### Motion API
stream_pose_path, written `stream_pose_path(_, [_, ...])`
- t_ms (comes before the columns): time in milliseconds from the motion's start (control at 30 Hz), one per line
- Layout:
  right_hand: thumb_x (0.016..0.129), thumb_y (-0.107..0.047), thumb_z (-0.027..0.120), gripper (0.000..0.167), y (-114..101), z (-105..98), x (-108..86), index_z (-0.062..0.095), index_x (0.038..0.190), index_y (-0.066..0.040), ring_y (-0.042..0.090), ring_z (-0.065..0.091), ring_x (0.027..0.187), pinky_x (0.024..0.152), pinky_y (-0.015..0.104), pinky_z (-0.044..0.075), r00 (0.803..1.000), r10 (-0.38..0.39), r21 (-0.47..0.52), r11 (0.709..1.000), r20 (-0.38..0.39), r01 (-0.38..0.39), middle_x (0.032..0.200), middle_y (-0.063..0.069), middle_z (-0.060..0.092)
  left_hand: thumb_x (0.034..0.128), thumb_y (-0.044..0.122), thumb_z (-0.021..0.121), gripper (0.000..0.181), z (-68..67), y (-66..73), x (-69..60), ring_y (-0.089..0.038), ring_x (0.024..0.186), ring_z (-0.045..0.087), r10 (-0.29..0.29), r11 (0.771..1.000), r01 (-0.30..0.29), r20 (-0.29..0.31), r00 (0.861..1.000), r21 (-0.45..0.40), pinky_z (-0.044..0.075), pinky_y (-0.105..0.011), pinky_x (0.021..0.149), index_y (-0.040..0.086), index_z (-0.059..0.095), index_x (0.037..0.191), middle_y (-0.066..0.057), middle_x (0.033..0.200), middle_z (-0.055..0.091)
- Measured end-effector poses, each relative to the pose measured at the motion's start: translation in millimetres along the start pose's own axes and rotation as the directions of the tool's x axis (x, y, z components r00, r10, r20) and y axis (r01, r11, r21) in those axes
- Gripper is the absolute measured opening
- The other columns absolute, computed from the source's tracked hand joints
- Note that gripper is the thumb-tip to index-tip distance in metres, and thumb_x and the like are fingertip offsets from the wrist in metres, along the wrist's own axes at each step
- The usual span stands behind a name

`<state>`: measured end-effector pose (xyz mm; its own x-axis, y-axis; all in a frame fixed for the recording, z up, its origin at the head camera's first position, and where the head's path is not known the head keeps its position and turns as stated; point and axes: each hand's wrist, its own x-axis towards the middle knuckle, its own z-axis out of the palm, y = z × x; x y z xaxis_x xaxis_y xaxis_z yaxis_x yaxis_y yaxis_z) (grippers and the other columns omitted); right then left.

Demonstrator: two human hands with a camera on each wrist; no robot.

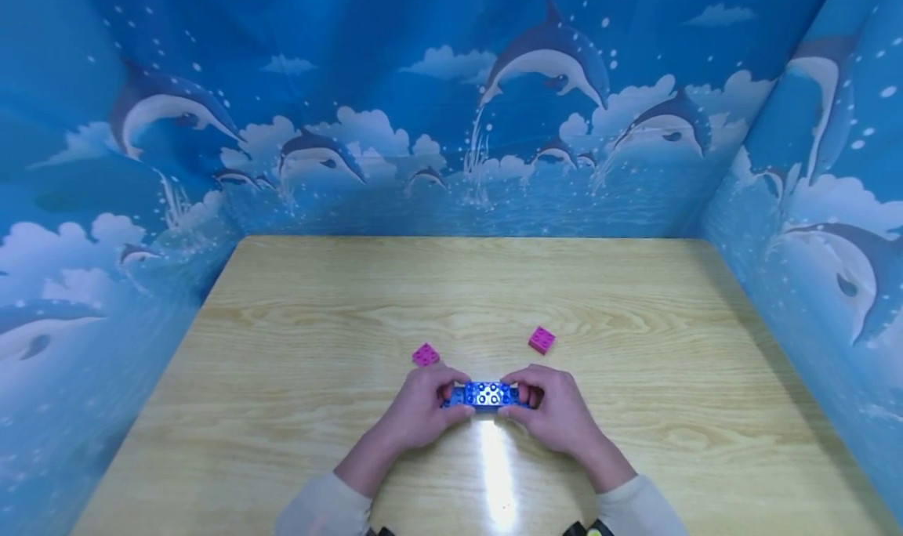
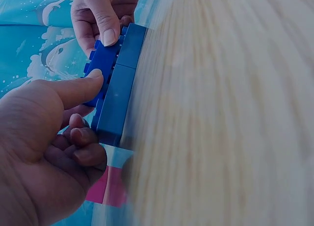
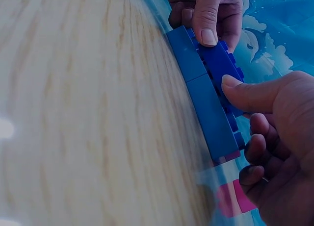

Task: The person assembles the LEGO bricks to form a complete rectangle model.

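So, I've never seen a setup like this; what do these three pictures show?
No machine works here: just a person's left hand and right hand, both bare. The wide picture comes from a camera worn on the head, looking forward and down; each close-up comes from a camera on one wrist. The hands pinch an upper blue brick between them, over a left lower brick and a right lower brick, both blue, set end to end. On the table beyond, a left pink brick and a right pink brick lie apart.

Pale plain sleeves [image 1: 328, 511], bare hands [image 1: 427, 407]
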<state>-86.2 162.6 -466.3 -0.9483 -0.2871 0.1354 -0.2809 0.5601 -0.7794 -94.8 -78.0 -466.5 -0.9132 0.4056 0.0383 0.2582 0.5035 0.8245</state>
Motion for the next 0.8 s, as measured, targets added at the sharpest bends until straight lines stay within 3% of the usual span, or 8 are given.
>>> stream_pose_path(367, [0.07,-0.013,0.091,0.033,5.0,3.0,0.8,0.076,0.1,-0.015,0.01,0.048,0.061,0.053,0.025,0.044,0.999,-0.033,0.015,0.999,-0.016,0.034,0.069,-0.007,0.052,0.0749,0.017,0.087,0.033,2.4,-2.3,0.8,-0.009,0.064,0.044,0.082,0.993,-0.077,-0.059,0.995,0.085,0.042,-0.025,0.058,0.007,0.075,0.104,0.003,0.071,0.052])
stream_pose_path(800, [0.069,-0.014,0.091,0.033,7.2,4.4,2.3,0.074,0.098,-0.017,0.011,0.049,0.062,0.054,0.026,0.044,1.0,-0.019,0.0,1.0,0.003,0.019,0.07,-0.007,0.053,0.0743,0.019,0.088,0.034,6.9,-0.5,2.7,-0.008,0.067,0.046,0.064,0.984,-0.053,-0.055,0.996,0.173,0.043,-0.026,0.063,0.007,0.075,0.103,0.008,0.073,0.052])
